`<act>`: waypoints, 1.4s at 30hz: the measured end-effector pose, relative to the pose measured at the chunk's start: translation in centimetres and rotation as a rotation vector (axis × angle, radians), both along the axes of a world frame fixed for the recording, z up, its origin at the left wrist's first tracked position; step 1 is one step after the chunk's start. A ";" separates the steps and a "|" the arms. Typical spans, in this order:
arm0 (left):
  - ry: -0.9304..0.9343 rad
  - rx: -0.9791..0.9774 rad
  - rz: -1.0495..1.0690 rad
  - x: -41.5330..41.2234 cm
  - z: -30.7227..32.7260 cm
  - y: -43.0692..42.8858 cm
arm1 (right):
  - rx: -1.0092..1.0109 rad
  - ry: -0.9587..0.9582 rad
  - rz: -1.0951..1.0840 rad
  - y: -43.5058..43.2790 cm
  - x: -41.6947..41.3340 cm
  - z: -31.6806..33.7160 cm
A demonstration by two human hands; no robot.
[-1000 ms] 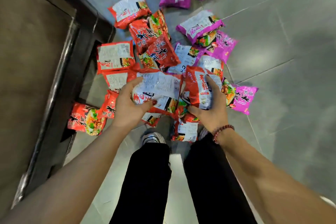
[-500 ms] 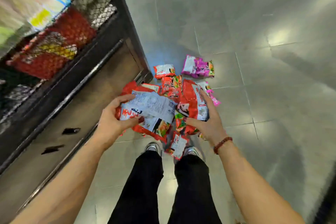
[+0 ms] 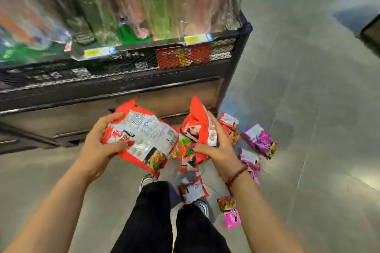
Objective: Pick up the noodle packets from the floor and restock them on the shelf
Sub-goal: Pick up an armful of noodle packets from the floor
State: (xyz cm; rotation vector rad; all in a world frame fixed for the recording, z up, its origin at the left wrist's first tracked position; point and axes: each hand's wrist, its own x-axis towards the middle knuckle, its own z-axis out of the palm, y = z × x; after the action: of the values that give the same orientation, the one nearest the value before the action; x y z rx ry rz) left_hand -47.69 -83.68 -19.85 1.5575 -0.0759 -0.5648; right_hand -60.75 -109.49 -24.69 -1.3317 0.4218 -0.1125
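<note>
— What is being done with the fingers?

— The fingers (image 3: 112, 117) of the left hand (image 3: 98, 148) are curled over the top edge of a big red packet (image 3: 144, 137), and the thumb is pressed on its front. It is gripped from both sides, so it cannot slip.

— And on the other side?

— A bunch of red packets (image 3: 197, 129) is squeezed in the right hand (image 3: 219, 150). The fingers are wrapped round the outside and the thumb is pressed on the front. More than one is held at once, likely so that fewer trips are needed. How many cannot be told.

— Why are they held up like that?

— They are held well above the floor (image 3: 308, 129), in front of the shelf (image 3: 123, 90). It looks as if they are meant to be put in there.

— Where on the shelf?

— Red packs (image 3: 183, 58) can be seen behind the wire mesh (image 3: 223, 47), near the right end. That spot is probably the one wanted, since like is put with like. The top of the shelf is too blurred to be read.

— Is the job finished?

— No. Purple packets (image 3: 260, 139) are lying on the floor to the right, and a small red packet (image 3: 193, 191) is lying by the shoes (image 3: 147, 179). Those must be picked up later.
</note>
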 end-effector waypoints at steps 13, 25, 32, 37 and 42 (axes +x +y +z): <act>-0.009 -0.015 0.394 -1.8 3.4 19.1 | 0.107 0.070 0.703 17.2 12.6 4.5; -0.015 -0.090 0.783 1.3 0.7 39.8 | 0.364 0.285 0.818 42.6 19.4 3.2; 0.046 -0.073 0.978 1.5 0.0 47.0 | 0.374 0.337 1.033 52.3 23.5 4.3; 0.141 -0.127 0.904 2.0 -0.6 52.3 | 0.336 0.421 1.178 59.2 27.6 3.9; 0.162 -0.142 1.051 4.8 -1.4 58.3 | 0.390 0.526 1.280 67.4 33.4 3.0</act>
State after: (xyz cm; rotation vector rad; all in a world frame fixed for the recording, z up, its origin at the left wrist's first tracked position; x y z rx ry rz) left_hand -42.91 -25.42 -21.26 1.1928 0.7695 0.1558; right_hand -27.36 -42.05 -21.70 -1.0167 -0.0451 1.3341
